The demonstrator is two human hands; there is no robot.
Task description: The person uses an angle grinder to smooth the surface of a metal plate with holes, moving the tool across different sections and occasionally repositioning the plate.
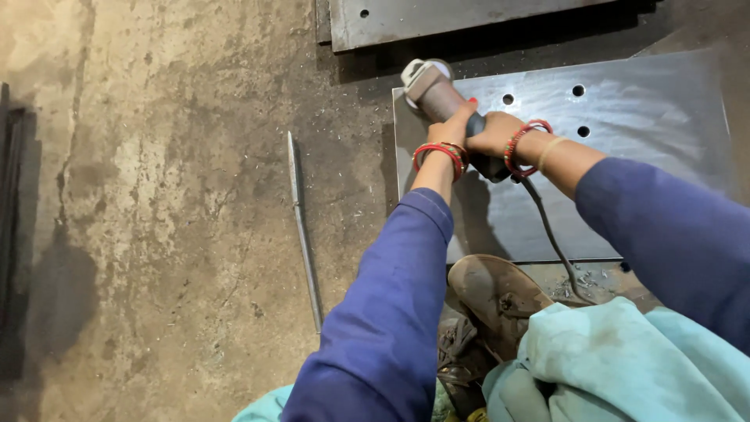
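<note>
Far left: dark metal bars [12, 219] lying along the frame edge, mostly cut off. Concrete floor [156, 156] stained, scattered with metal filings.

Thin steel rod [303, 230] lying on the floor, running near-vertical in frame, well apart from both hands.

Left hand [451, 129] is wrapping around the front of the angle grinder [441, 98], fingers closed on the body just behind the head, thumb pointing up along it. Red bangles [440, 152] sitting on that wrist, blue sleeve [391, 312] running down to the bottom edge.

Grinder is resting at the upper-left corner of the steel plate [625, 156], head angled up and left. Disc looks to be sitting at the plate corner; actual contact I can't tell, since the head is hiding it.

Right hand [496, 137] is gripping the grinder's dark rear handle, fingers curled shut around it, just beside the left hand. Red beaded bracelet [522, 148] on the wrist. Power cord [551, 234] trailing from the handle down across the plate toward the person's legs.

Plate is lying flat on the floor, brushed grey, with drilled holes [578, 91] near its top edge. Second steel plate [437, 19] lying above it at the frame top, also drilled, apart from the first.

Below: worn sandal [496, 289] planted on the plate's lower edge, teal trousers [625, 367] filling the bottom right.
</note>
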